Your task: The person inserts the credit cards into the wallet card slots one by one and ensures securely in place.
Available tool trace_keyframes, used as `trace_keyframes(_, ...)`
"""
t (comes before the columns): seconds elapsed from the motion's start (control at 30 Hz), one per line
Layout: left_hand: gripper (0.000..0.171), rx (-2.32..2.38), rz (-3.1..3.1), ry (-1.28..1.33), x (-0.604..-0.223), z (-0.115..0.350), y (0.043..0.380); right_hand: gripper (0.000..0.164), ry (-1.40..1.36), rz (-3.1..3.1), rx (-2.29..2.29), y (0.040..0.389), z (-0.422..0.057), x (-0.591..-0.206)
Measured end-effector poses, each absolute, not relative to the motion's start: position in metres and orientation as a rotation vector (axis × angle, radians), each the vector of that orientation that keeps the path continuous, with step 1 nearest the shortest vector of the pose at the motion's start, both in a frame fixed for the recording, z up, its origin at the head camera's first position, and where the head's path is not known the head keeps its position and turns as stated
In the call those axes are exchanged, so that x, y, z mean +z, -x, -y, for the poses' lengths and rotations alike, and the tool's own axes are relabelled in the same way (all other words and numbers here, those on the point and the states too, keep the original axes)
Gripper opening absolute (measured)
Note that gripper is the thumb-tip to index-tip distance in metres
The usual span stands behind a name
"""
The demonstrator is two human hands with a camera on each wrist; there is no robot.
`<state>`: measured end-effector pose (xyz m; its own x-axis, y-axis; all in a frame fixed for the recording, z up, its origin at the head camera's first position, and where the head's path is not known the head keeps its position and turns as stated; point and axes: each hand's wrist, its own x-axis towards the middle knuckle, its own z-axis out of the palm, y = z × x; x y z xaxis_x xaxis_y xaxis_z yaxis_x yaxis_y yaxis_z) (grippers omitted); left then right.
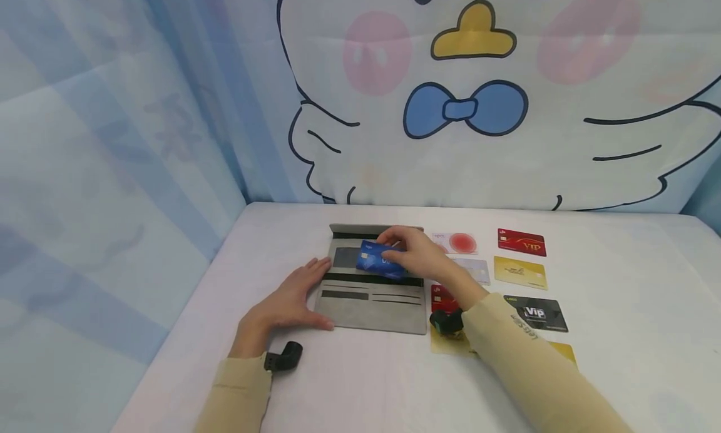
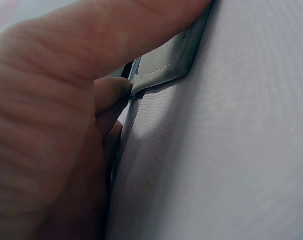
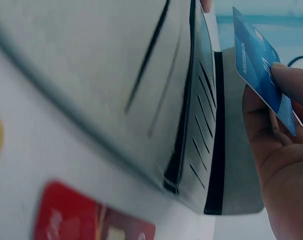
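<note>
A grey wallet (image 1: 388,314) lies spread out on the white table, its slots and dark bands facing up. Between thumb and fingers my right hand (image 1: 422,256) pinches a blue VIP card (image 1: 372,261) over the wallet's upper half. In the right wrist view the card (image 3: 254,65) is tilted and apart from the slots. My left hand (image 1: 287,303) rests at the wallet's left edge, fingers extended and thumb spread toward the lower left corner. The left wrist view has that hand's thumb (image 2: 91,40) close in front, covering part of the wallet (image 2: 164,62).
Right of the wallet lie two columns of cards: a white one with a red circle (image 1: 463,243), a pale one (image 1: 474,270), red cards (image 1: 521,242), gold cards (image 1: 521,273) and a black one (image 1: 537,313). My right forearm partly covers several. A patterned curtain (image 1: 360,157) stands behind.
</note>
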<state>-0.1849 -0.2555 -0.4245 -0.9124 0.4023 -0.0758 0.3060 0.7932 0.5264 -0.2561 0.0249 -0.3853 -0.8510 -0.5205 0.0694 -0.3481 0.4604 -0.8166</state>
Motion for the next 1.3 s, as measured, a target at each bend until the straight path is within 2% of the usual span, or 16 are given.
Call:
trace_keyframes(0.4, 0.118, 0.784, -2.771, -0.550, -0.421, 0.257, 0.184, 0.019, 0.853, -2.504, -1.328, 0.251, 0.009, -0.393)
trace_keyframes(1.3, 0.116, 0.794, -2.757, -0.552, -0.422, 0.257, 0.187, 0.019, 0.827, -2.486, -1.272, 0.243, 0.037, -0.401)
